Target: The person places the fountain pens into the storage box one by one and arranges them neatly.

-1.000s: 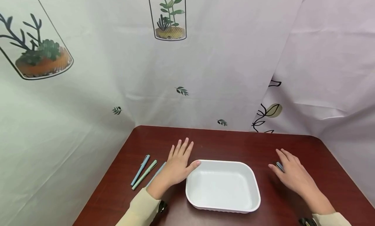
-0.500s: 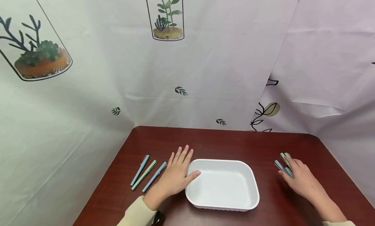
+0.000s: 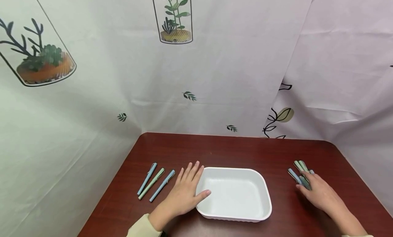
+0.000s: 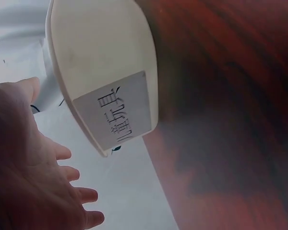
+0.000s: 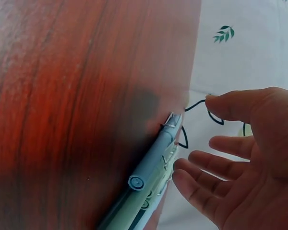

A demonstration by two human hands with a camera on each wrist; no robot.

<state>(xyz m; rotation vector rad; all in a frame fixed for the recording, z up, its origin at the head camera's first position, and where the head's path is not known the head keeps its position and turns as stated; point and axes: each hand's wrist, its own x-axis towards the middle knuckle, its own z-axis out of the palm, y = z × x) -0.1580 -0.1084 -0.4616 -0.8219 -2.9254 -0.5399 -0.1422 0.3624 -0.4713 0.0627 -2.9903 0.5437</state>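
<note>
My left hand (image 3: pixel 184 192) is spread with straight fingers at the left rim of a white rectangular tray (image 3: pixel 234 196), its thumb over the edge. In the left wrist view the palm hovers beside the tray's wall (image 4: pixel 101 52), which bears a printed label (image 4: pixel 117 110). On the right, my right hand (image 3: pixel 322 194) is over a bunch of capped pens, among them a blue pen (image 3: pixel 294 176) and a green pen (image 3: pixel 297 166). The right wrist view shows loosely bent fingers apart from the blue pen (image 5: pixel 151 160). The hand partly hides the bunch in the head view.
Left of the tray lie a light blue pen (image 3: pixel 147 179), a green pen (image 3: pixel 151 184) and another blue pen (image 3: pixel 162 185), side by side and slanted. The dark red table (image 3: pixel 245 148) ends at a white printed cloth (image 3: pixel 215 76) behind.
My right hand has drawn back towards me and slightly right, uncovering the pens beneath it. My left hand has slid towards me along the tray's rim, baring the third left pen.
</note>
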